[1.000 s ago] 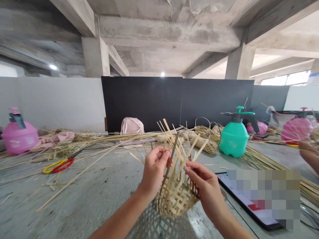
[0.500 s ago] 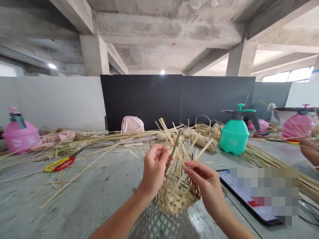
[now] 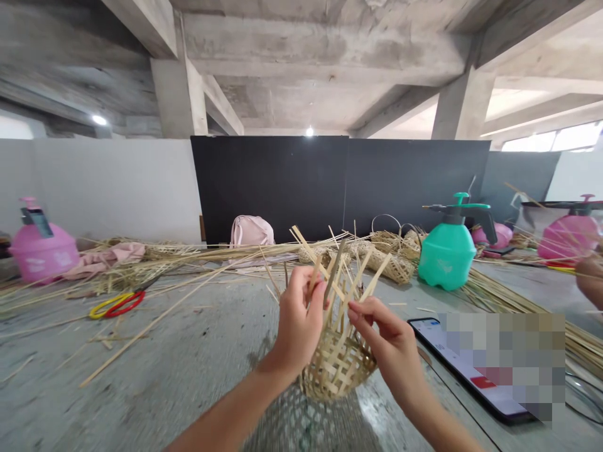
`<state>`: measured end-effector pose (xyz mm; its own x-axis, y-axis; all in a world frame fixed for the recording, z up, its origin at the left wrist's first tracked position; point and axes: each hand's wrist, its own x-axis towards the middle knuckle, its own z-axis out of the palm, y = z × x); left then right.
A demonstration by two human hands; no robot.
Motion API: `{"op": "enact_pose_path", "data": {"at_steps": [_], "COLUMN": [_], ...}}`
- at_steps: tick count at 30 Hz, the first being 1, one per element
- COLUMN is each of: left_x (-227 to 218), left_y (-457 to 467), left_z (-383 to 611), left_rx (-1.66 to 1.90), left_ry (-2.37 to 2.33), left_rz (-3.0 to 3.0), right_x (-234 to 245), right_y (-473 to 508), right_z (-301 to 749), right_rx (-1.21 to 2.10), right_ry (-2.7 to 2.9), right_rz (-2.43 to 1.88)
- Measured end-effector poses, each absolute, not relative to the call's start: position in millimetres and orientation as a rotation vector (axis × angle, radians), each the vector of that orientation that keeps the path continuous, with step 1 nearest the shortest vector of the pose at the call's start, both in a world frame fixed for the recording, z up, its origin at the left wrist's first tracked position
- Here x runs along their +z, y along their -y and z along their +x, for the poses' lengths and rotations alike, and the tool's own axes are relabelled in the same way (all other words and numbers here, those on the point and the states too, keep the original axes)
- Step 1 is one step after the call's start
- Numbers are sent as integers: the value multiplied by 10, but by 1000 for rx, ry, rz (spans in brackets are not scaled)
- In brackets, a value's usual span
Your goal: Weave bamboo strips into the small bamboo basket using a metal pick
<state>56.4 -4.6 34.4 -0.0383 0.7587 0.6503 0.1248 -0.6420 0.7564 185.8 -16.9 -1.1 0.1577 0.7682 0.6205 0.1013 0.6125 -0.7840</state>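
Note:
A partly woven bamboo basket sits tilted on the grey table in front of me, its loose strips fanning up and away. My left hand is closed at its upper left, with bamboo strips between thumb and fingers. On the right side, thumb and forefinger of my right hand pinch the end of a pale strip that slants across from the upper left. Its other fingers are curled. My hands cover parts of the basket's upper edge.
Scissors with yellow and red handles lie at left. A green spray bottle and a phone are at right. Pink spray bottles stand at both sides. Woven pieces and long strips lie behind. Another person's hand shows at the right edge.
My left hand has shifted slightly right and up, closer to my right hand. The basket's upright strips have moved a little. Both hands keep their grip, and the view has shifted slightly.

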Motion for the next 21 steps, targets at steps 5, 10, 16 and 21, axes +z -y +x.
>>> {"op": "enact_pose_path", "data": {"at_steps": [5, 10, 16, 21], "left_x": [357, 415, 491, 517], "left_y": [46, 24, -3, -9], "left_z": [548, 499, 438, 452], "left_rx": [1740, 1606, 1516, 1498], "left_ry": [-861, -834, -854, -788], "left_rz": [1720, 1764, 1691, 1416], "right_x": [-60, -50, -54, -24], "right_y": [146, 154, 184, 133], "right_z": [1852, 1857, 1847, 1917], "right_rx": [534, 523, 535, 584], "right_ry": [1403, 1388, 1362, 1224], "right_rz": [-776, -784, -871, -900]}}
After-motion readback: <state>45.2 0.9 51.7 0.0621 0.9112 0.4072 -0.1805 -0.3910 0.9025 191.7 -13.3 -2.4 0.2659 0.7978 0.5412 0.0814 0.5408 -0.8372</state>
